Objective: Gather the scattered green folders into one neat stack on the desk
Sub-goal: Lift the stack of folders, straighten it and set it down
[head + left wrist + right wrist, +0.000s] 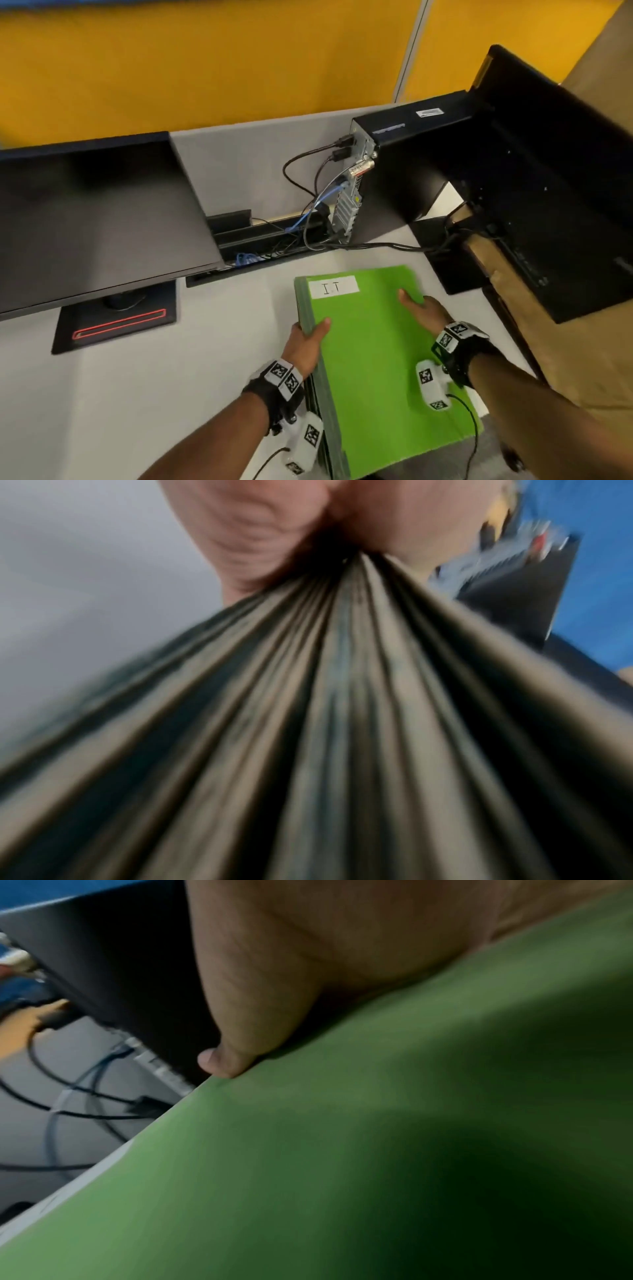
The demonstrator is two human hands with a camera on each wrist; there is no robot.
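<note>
A stack of green folders [373, 356] sits between my hands over the white desk [137, 377], its top cover bearing a white label reading "I.T". My left hand [308, 337] grips the stack's left edge, thumb on top and fingers underneath. The left wrist view fills with the blurred folder edges [325, 723] fanning out below my left hand [308, 534]. My right hand [419, 308] grips the right edge, thumb lying on the cover. In the right wrist view the thumb [222, 1061] presses on the green cover [342, 1150]. The fingers under the stack are hidden.
A black monitor [96, 219] on its stand [116, 325] fills the left. A small black computer [394, 171] with several cables [308, 205] stands behind the folders. Another black monitor's back [555, 192] is at right, beside a brown cardboard box [534, 325].
</note>
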